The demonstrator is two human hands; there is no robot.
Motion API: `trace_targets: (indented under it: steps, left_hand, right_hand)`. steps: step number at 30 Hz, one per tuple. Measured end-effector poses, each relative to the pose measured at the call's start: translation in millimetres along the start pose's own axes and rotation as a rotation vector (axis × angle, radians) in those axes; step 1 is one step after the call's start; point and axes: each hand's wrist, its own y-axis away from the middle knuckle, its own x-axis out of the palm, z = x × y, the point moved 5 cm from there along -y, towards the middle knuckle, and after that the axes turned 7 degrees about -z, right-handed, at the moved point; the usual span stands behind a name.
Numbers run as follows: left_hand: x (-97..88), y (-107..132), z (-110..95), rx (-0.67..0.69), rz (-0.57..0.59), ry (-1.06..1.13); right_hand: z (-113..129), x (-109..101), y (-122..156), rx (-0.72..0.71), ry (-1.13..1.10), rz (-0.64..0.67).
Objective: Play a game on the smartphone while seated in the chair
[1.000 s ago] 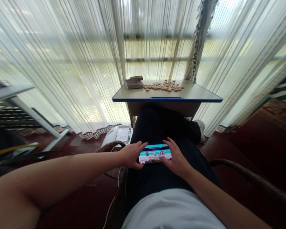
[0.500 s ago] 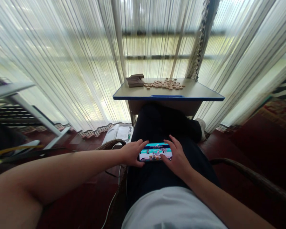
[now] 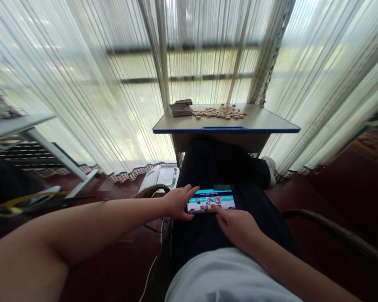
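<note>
A smartphone lies sideways above my lap, its lit screen showing a colourful scene with small figures and a row of tiles. My left hand is closed on its left end, thumb along the near edge and a finger at the far edge. At the phone's lower edge is my right hand, not gripping it. One finger of that hand reaches out to the lower middle of the screen, and another finger shows apart below it. The rest of its fingers are hidden or folded under.
A small desk with a blue rim stands ahead of my knees. Several round wooden pieces lie on it beside a brown wooden box. Wicker armrests flank me; a white cable hangs at left. A white table stands far left.
My right hand has let go of the phone's right end and moved down below it, with one finger reaching onto the screen. The left hand keeps its hold. The view has shifted slightly.
</note>
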Motion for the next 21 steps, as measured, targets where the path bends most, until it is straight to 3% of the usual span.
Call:
trace_targets:
  steps: [5,9,13,18,21]
  left_hand:
    - [0.4,0.9,-0.4,0.006,0.003,-0.008]
    - [-0.4,1.6,-1.5,-0.002,0.021,-0.006]
    - [-2.1,0.6,-2.7,-0.013,0.038,-0.009]
    - [-2.8,0.6,-2.2,-0.019,0.026,-0.013]
    - [-2.4,0.8,-1.8,-0.02,0.029,-0.014]
  right_hand:
    - [3.6,7.0,1.0,0.025,0.01,0.083]
    - [6.7,-0.4,4.4,0.036,0.003,0.159]
    - [11.5,-12.3,12.4,0.001,-0.183,0.156]
    - [4.1,-2.3,12.5,0.039,-0.126,0.215]
    - [-0.7,1.7,8.2,0.051,-0.22,0.186]
